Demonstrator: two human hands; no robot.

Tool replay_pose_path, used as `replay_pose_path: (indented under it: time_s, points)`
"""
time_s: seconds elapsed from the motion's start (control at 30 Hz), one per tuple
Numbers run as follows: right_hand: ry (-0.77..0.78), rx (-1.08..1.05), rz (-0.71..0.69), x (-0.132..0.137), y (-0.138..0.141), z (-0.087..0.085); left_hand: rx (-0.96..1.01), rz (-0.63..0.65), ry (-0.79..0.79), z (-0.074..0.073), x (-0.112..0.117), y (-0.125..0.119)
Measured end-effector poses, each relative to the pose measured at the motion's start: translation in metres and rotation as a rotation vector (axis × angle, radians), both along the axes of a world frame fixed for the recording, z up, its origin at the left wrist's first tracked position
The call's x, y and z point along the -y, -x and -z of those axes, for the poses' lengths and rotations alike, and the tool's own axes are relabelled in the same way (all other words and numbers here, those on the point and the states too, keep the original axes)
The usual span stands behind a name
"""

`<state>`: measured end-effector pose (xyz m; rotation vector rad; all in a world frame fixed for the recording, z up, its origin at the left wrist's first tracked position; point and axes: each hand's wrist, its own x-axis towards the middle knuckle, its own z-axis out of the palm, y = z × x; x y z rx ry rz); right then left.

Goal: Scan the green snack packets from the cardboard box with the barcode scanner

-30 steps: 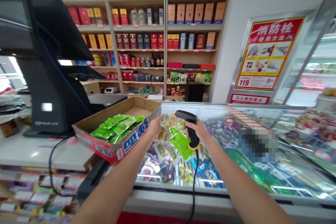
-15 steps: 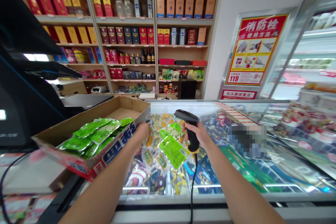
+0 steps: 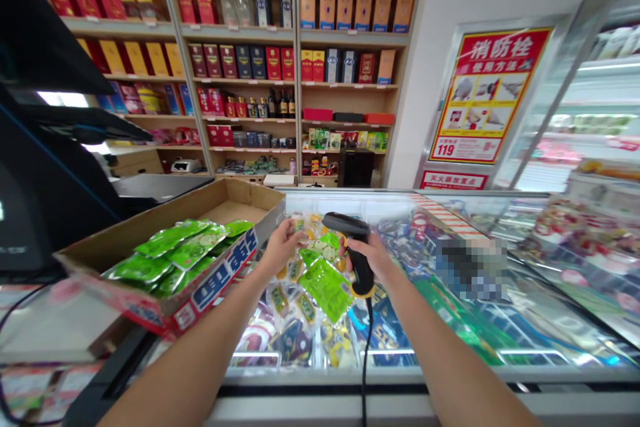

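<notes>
Right hand (image 3: 374, 256) wrapped tight round the grip of a black corded barcode scanner (image 3: 361, 267), head angled forward and down over the packs, cable (image 3: 368, 353) dropping past the freezer's front rim. Left hand (image 3: 281, 249) raised just beside the scanner head, fingers curled, hands apart; a small pack may be in the fingers, cannot tell. Under both hands, a heap of vacuum-sealed snack packs (image 3: 305, 307) lies in a glass-topped chest freezer (image 3: 400, 375), one bright green pack (image 3: 326, 289) on top. Near the freezer's left edge, a cardboard tray (image 3: 235, 199) sits on the worktop (image 3: 55, 323) edge, green packs (image 3: 175, 248) in its front half. Black POS terminal (image 3: 30, 207) at left, liquor shelves (image 3: 235, 30) behind.
</notes>
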<state>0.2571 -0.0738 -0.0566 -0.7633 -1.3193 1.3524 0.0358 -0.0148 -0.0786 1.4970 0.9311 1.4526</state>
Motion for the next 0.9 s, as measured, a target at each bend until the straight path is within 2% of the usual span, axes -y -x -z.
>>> replay_pose_path:
  time_s: [0.07, 0.17, 0.37, 0.5, 0.67, 0.9]
  points:
    - [0.014, 0.006, -0.010, -0.001, 0.001, 0.002, 0.014, 0.046, -0.004, 0.004, 0.006, -0.009]
    - [0.027, 0.008, -0.013, -0.002, 0.002, 0.004, 0.009, -0.020, -0.005, 0.008, 0.009, -0.014]
    - [0.041, 0.031, -0.037, 0.000, 0.003, 0.005, -0.052, -0.105, -0.041, 0.012, 0.005, -0.010]
    - [0.020, 0.066, -0.049, 0.002, 0.005, 0.004, -0.148, -0.166, -0.112, 0.006, 0.012, -0.010]
    - [0.026, 0.106, -0.070, 0.003, 0.005, 0.004, -0.228, -0.227, -0.122, -0.004, 0.021, -0.012]
    - [0.035, 0.071, -0.072, 0.002, 0.004, 0.004, -0.255, -0.221, -0.179, 0.004, 0.014, -0.009]
